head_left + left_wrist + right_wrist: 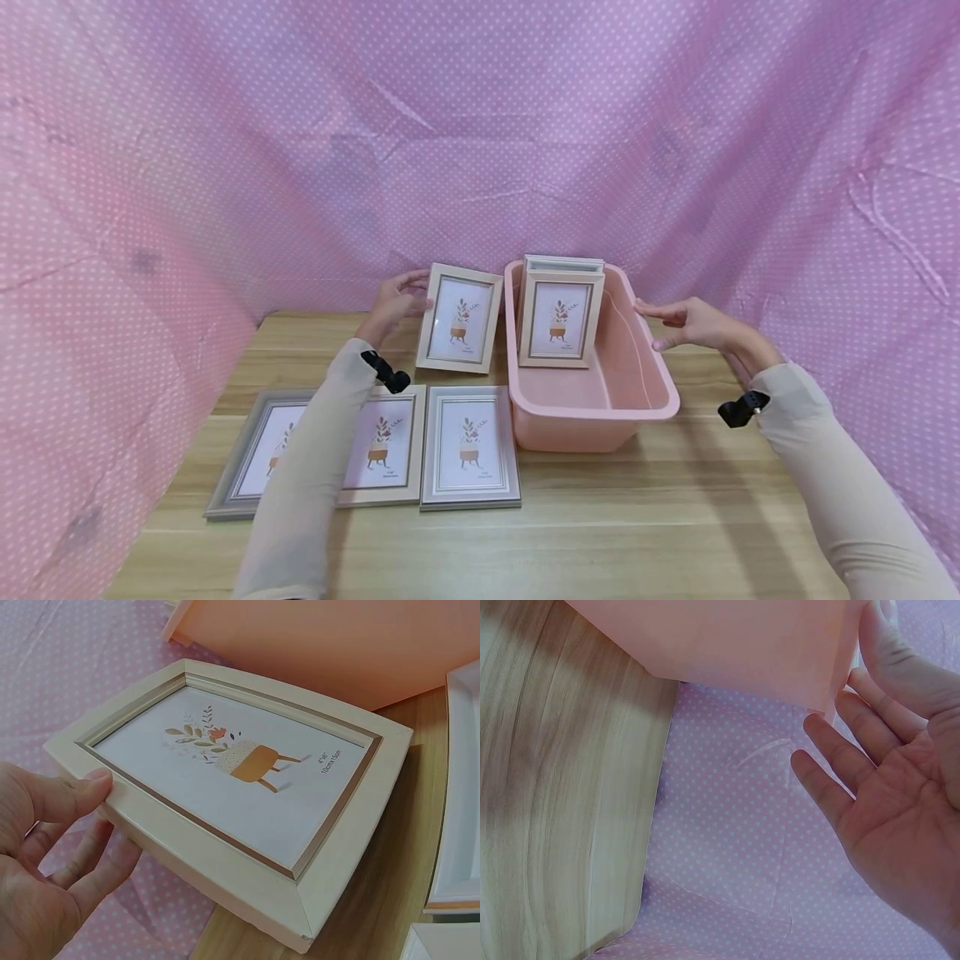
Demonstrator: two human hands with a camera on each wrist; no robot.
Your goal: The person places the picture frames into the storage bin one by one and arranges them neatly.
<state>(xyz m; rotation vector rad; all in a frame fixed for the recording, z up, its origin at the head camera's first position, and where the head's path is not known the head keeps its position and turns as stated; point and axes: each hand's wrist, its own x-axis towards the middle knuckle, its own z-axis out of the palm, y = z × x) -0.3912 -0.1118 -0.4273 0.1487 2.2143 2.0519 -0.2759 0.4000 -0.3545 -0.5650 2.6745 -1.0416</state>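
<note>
My left hand (393,304) pinches a cream picture frame (247,769) at its upper left edge. Thumb on the front and fingers behind, it holds the frame tilted above the table, just left of a pink plastic bin (592,412). Inside the bin, another cream frame (558,321) leans upright with a whitish frame (564,263) behind it. My right hand (693,323) is at the bin's right rim, fingers mostly extended and fingertips at or against the plastic. The right wrist view shows its palm (907,802) beside the bin's outer wall, with the index fingertip partly hidden.
On the wooden table (600,525) three frames lie face up in a row: a grey one (243,454), a cream one (405,450) half under my left sleeve, and a silvery white one (470,450). Pink dotted cloth (480,167) hangs behind and at both sides.
</note>
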